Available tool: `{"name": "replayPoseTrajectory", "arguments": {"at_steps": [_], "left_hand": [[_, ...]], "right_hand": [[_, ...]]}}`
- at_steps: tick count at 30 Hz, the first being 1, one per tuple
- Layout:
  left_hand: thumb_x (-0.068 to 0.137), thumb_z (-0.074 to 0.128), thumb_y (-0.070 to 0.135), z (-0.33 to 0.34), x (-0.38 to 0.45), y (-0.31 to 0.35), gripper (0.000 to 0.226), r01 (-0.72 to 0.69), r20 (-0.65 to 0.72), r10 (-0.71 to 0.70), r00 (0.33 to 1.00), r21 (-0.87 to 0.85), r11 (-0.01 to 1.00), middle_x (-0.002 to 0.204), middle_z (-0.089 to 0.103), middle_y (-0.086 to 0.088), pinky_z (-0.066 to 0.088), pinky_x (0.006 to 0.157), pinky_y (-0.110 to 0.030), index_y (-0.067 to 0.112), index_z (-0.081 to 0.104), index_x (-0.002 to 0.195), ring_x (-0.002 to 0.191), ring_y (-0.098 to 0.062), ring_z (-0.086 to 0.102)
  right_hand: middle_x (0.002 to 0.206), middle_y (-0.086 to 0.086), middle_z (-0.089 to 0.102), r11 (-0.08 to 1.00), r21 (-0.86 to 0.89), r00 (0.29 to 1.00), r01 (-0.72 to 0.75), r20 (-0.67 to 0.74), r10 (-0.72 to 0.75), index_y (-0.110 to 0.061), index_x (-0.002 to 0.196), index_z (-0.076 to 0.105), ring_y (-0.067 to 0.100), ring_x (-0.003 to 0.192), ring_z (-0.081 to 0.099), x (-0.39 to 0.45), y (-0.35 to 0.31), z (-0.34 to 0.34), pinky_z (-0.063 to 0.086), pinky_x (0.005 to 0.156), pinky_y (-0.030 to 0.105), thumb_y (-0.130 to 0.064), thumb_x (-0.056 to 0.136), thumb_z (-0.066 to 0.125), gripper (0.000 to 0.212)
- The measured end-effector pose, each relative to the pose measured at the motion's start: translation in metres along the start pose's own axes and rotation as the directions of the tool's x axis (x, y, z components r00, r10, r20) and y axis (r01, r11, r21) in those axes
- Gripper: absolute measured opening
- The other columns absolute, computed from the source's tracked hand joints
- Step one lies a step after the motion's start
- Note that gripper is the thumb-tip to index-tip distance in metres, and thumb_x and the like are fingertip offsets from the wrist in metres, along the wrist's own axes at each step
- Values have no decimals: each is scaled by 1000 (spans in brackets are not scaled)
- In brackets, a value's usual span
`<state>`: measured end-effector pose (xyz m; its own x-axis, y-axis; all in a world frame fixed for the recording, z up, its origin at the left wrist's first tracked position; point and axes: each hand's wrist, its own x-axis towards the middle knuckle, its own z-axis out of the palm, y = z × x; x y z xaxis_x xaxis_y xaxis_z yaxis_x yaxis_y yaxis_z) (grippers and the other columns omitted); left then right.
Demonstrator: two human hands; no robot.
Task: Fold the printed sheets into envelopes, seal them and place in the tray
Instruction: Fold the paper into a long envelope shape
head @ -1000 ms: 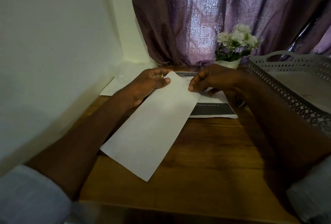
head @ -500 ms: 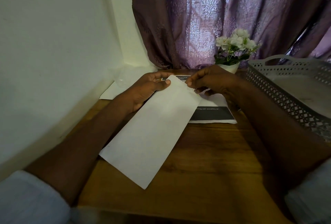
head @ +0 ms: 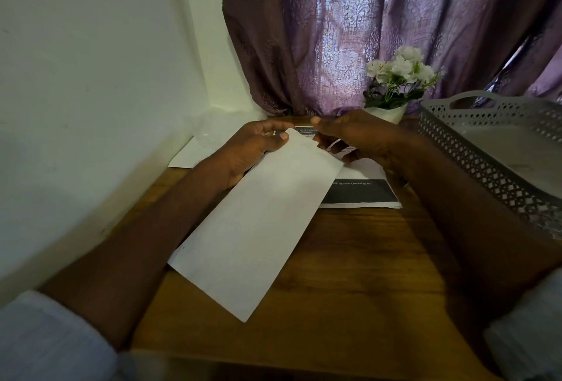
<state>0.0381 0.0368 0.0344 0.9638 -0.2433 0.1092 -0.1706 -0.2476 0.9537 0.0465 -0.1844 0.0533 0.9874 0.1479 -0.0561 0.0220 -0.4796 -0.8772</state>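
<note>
A long white envelope (head: 258, 222) lies slanted above the wooden table (head: 349, 283), its near corner towards me. My left hand (head: 252, 152) grips its far left corner, thumb on top. My right hand (head: 362, 134) is at the far end, lower fingers curled at the envelope's edge and one finger raised above it. Under that end lie printed sheets (head: 362, 195) with a black band of text. The grey perforated tray (head: 474, 164) stands at the right.
A small white pot of white flowers (head: 395, 82) stands at the back by the purple curtain (head: 334, 30). A white wall (head: 91, 91) borders the table on the left, with more white paper (head: 185, 158) at its foot.
The envelope has slid slightly towards me. My right hand has risen at the envelope's far end, one finger now lifted off the paper. My left hand keeps its grip.
</note>
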Motion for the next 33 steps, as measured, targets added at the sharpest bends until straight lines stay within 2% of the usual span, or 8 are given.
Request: {"name": "replayPoseTrajectory", "arguments": {"at_steps": [9, 13, 16, 19, 22, 25, 28, 33], "left_hand": [[103, 62, 23, 2, 1, 2, 33, 42, -38, -40, 998, 31, 999, 130, 70, -6, 58, 98, -36, 19, 65, 135, 114, -26, 70], [102, 64, 17, 1, 1, 1, 31, 52, -89, -59, 994, -83, 995, 119, 75, -6, 61, 90, -31, 15, 67, 132, 105, -23, 74], [101, 63, 9, 1, 0, 1, 27, 76, -159, -110, 981, -207, 975, 103, 77, -4, 61, 71, -23, 12, 69, 127, 86, -16, 76], [97, 60, -1, 1, 2, -2, 30, 85, -181, -142, 973, -288, 954, 106, 77, -14, 63, 73, -29, 6, 71, 124, 86, -23, 76], [92, 57, -7, 2, 5, -5, 33, 67, -180, -131, 975, -325, 943, 112, 75, -22, 62, 90, -41, 6, 75, 118, 100, -35, 74], [92, 58, -7, 1, 6, -6, 28, 39, -216, -116, 969, -334, 942, 111, 76, -22, 61, 93, -41, 3, 77, 110, 104, -37, 72], [92, 53, -4, -2, 5, -7, 32, 76, -202, -168, 965, -399, 914, 114, 75, -23, 64, 79, -34, -1, 74, 116, 97, -33, 74], [96, 59, 19, -4, 4, -3, 30, 79, -160, -160, 974, -421, 904, 102, 79, -13, 60, 66, -29, 1, 72, 116, 80, -21, 75]], "right_hand": [[100, 1, 76, 1000, 5, 1000, 3, -26, -3, -23, 95, 77, 20, 93, 70, -1, -3, 7, 57, 76, 33, -71, 84, 63, 52], [95, 0, 79, 994, 103, 1000, 27, -13, -26, -23, 104, 78, 18, 88, 73, -1, 0, 6, 61, 68, 33, -55, 80, 79, 39], [96, 10, 78, 974, 228, 1000, -13, 16, 10, -13, 111, 73, 23, 85, 73, 2, 2, 7, 64, 79, 45, -27, 79, 87, 38], [91, 7, 76, 939, 343, 999, -29, 28, 20, -12, 109, 74, 18, 79, 72, 1, 0, 8, 64, 71, 34, -10, 81, 83, 29], [80, 1, 76, 924, 383, 1000, 21, 4, -25, -13, 104, 75, 11, 67, 72, 0, 1, 8, 56, 54, 24, -5, 84, 79, 22], [88, 1, 77, 913, 407, 999, 21, 34, -38, -12, 105, 78, 14, 77, 72, 0, 1, 6, 58, 61, 26, -9, 85, 78, 20], [99, 4, 77, 903, 429, 994, -11, 101, -36, -9, 113, 77, 18, 84, 73, -2, 0, 6, 61, 68, 30, -15, 84, 79, 30], [86, 1, 77, 910, 409, 997, 70, -9, -73, -10, 100, 77, 12, 75, 71, 0, -1, 11, 58, 61, 25, -1, 84, 75, 18]]}}
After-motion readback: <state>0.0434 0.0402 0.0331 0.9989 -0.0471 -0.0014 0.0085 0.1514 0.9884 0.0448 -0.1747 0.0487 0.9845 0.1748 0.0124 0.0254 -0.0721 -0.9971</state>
